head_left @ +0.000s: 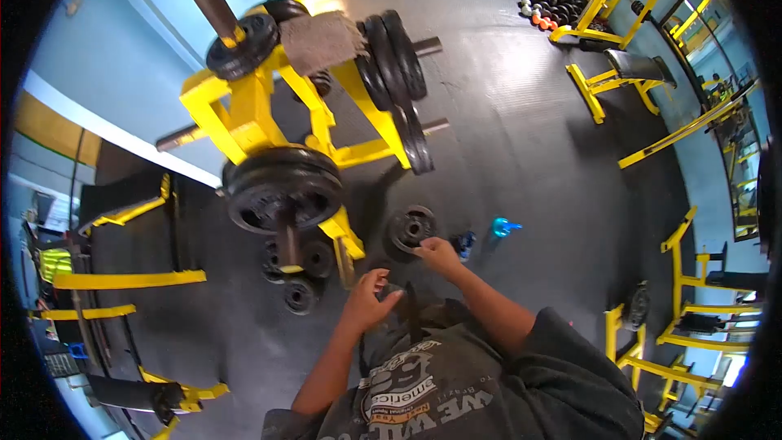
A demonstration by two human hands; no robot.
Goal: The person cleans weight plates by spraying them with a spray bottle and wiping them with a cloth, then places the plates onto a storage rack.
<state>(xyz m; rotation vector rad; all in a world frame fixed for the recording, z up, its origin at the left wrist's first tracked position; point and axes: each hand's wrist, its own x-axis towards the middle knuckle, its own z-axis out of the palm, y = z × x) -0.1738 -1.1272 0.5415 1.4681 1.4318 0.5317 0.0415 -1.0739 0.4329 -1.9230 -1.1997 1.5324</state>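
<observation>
My right hand (pixel 440 258) has its fingers closed on the lower right rim of a round black weight plate (pixel 399 231). The plate's central hole faces up toward me. My left hand (pixel 371 301) is near my body, lower and to the left, with thumb and fingers apart and nothing in it. Ahead and to the left stands a yellow plate rack (pixel 252 110) with grey pegs. Large black plates (pixel 281 175) hang on its near peg, and more black plates (pixel 395 57) sit on its right side.
Smaller plates (pixel 300 297) are at the rack's foot. A blue bottle (pixel 505 227) and a dark blue item (pixel 465 245) are on the black floor to the right. A grey cloth (pixel 322 42) lies over the rack. Benches (pixel 639 67) and dumbbells (pixel 550 2) are farther off.
</observation>
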